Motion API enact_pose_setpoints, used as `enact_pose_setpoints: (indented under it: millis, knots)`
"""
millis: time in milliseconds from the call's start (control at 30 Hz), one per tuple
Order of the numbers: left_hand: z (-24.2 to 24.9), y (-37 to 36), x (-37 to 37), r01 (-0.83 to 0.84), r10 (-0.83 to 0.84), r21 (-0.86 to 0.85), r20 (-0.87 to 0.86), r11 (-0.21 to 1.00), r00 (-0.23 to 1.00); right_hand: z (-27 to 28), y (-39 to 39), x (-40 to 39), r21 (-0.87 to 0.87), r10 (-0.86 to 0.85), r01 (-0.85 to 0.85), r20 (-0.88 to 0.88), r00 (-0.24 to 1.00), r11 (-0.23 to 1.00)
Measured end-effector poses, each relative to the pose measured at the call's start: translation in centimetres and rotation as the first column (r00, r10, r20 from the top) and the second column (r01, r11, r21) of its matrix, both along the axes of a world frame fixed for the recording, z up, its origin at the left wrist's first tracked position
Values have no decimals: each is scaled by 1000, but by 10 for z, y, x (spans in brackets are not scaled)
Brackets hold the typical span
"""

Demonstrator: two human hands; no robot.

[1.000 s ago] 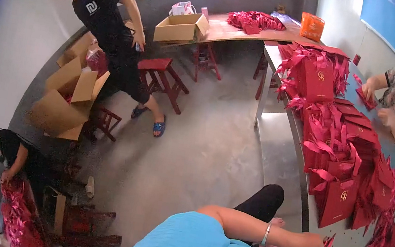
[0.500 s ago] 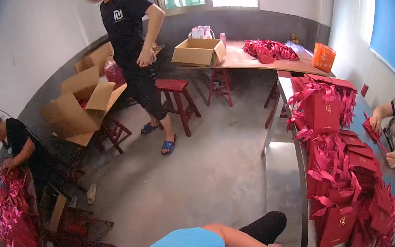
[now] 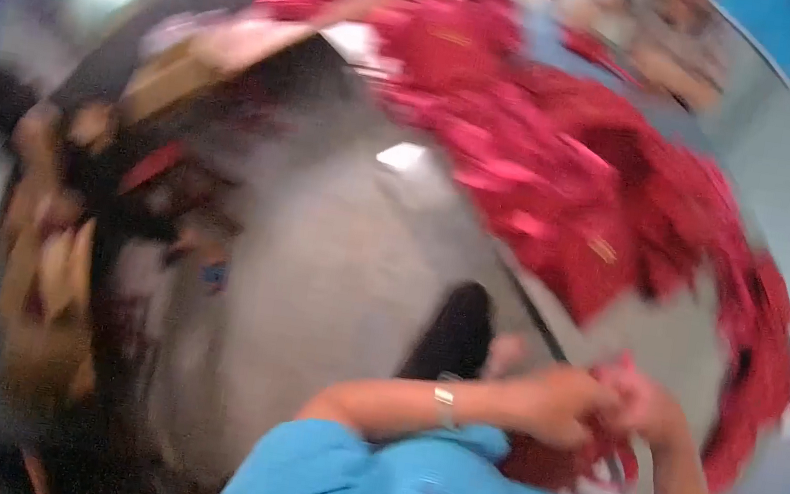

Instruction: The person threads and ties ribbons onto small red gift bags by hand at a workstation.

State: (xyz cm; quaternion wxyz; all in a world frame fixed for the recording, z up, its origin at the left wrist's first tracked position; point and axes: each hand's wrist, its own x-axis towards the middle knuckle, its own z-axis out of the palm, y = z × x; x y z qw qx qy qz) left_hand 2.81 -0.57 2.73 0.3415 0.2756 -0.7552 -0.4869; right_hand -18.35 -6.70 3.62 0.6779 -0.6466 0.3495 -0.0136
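My left hand (image 3: 560, 404), with a metal band on its wrist, meets my right hand (image 3: 641, 401) in front of my body, close to the table edge. The fingers of both are bent together, though motion smears them. They are closed at a dark red gift bag (image 3: 537, 459) that shows below them, partly covered by my hands and forearm. Which part of the bag each hand grips cannot be made out. Right beside them, a big heap of red gift bags (image 3: 607, 247) with shiny pink-red ribbons lies on the table.
The table (image 3: 677, 327) runs along my right side. Across it sits a co-worker (image 3: 681, 45) with red material. Cardboard boxes (image 3: 51, 320) and blurred people are on the left. A cardboard box (image 3: 176, 80) stands at the back. My dark-clothed knee (image 3: 456, 331) is beside the table.
The view has swung to the right and down, blurring everything. My hands now appear higher in view, with both forearms showing. They stay together at the red bag.
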Motion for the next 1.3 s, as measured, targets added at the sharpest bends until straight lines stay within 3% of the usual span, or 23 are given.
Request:
enact_pose_setpoints:
  millis: [33,67,100,133,233,300,333,400,467,533,567,633,867,900,967,1067,1133,1300]
  knots:
    - [1,1,2,-18,17,13,106,1000,994,9,-2,4,-160,129,-133,-35,991,978]
    - [1,-4,3,28,-30,16,121,999,992,11,3,7,-45,-9,9,4,1000,999]
    - [-3,-4,4,17,-18,26,29,1000,999,9,7,5,110,-130,125,35,991,986]
    - [-1,-4,6,4,-16,181,66,983,998,15,7,8,101,-128,130,-31,991,986]
    - [-8,-8,5,40,-67,321,75,946,995,13,11,12,74,-243,244,-25,970,967]
    - [3,-5,-4,-35,-11,380,119,924,993,14,15,2,9,-241,241,40,970,971]
    - [4,-5,-7,-15,-35,384,122,923,992,12,10,-2,15,-264,264,42,964,964]
    - [8,-1,-8,53,-84,469,44,882,996,7,3,-6,-138,-359,366,70,931,920]
    - [7,-3,-12,27,-79,474,91,880,993,3,1,-7,-209,-387,399,99,917,893]
    - [7,-6,-14,17,-94,483,135,876,986,2,-2,-5,-467,-428,445,149,891,764]
    - [8,-6,-16,21,-101,482,140,876,985,-3,-9,-6,-466,-435,453,153,888,760]
    - [13,-3,-20,-6,-87,520,154,854,984,-11,-23,-9,-684,-577,535,202,792,495]
    - [2,-6,-15,7,-88,540,124,842,988,-12,-2,-10,-729,-565,535,247,787,427]
    - [-4,-7,-15,-30,-36,517,118,855,992,-14,4,-15,-828,-577,511,307,757,231]
    - [-9,-7,-15,-73,22,494,109,867,994,-11,20,-29,-881,-617,458,294,730,122]
    - [-13,-3,-11,-189,115,427,195,884,974,-14,62,-51,-721,-708,577,171,685,383]
    - [-16,0,-9,-247,179,331,223,911,958,-14,91,-54,-630,-779,619,36,626,469]
    - [-24,3,-14,-311,283,210,151,927,947,-15,149,-40,-614,-829,603,-161,535,509]
